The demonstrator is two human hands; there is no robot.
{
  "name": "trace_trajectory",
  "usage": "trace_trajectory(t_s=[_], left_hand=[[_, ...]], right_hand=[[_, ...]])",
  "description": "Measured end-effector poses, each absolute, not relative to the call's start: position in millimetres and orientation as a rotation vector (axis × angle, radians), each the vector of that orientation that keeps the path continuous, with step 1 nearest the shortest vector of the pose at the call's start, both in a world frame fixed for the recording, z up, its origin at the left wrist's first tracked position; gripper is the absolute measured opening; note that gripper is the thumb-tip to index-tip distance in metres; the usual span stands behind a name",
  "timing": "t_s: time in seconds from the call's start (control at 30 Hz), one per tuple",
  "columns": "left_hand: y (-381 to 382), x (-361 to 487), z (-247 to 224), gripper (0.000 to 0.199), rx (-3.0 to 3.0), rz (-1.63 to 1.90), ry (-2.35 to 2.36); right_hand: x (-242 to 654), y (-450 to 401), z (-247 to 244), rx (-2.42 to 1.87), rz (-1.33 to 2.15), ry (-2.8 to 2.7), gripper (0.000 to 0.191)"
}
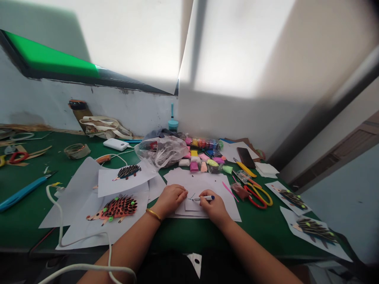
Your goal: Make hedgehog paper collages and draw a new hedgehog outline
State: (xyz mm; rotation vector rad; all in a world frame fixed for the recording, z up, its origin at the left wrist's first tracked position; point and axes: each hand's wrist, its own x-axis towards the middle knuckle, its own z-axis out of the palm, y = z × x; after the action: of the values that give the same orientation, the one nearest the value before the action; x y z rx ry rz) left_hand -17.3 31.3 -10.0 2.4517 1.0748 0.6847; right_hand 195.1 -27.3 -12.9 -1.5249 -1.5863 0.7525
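Note:
My right hand (213, 207) grips a white marker pen (204, 198) with a dark blue end. Its tip touches a small white sheet (194, 206), where a few thin dark lines show. Pressed flat near that sheet's left edge, my left hand (171, 199) is open and holds nothing; a gold bangle (154, 214) circles the wrist. Beneath both hands lie larger white sheets (180, 177). To the left, paper pieces carry a pink hedgehog figure (120, 209) with dark spines and green dots, and a darker hedgehog (128, 172).
Packets of coloured clay (194, 167) and a clear plastic bag (162, 152) sit behind the paper. At right are scissors (258, 197), a yellow cutter (245, 168), a phone (245, 157) and more hedgehog sheets (318, 230). A white cable (60, 221) crosses the left side, near a blue tool (25, 193).

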Motion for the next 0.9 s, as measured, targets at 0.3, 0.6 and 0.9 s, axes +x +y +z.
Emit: trace_trajectory(t_s=[0.3, 0.6, 0.9], left_hand=[[31.9, -17.2, -10.4, 0.039, 2.443, 0.676, 1.082], [31.6, -17.7, -10.9, 0.038, 2.454, 0.703, 1.076], [30.5, -17.5, -8.2, 0.038, 2.465, 0.684, 1.073]], right_hand=[[195.7, -27.2, -11.0, -1.558, 0.647, -1.586, 0.018], [196.5, -27.6, -10.0, -1.583, 0.608, -1.577, 0.015], [197.8, -28.4, -7.4, -1.611, 0.585, -1.548, 0.013]])
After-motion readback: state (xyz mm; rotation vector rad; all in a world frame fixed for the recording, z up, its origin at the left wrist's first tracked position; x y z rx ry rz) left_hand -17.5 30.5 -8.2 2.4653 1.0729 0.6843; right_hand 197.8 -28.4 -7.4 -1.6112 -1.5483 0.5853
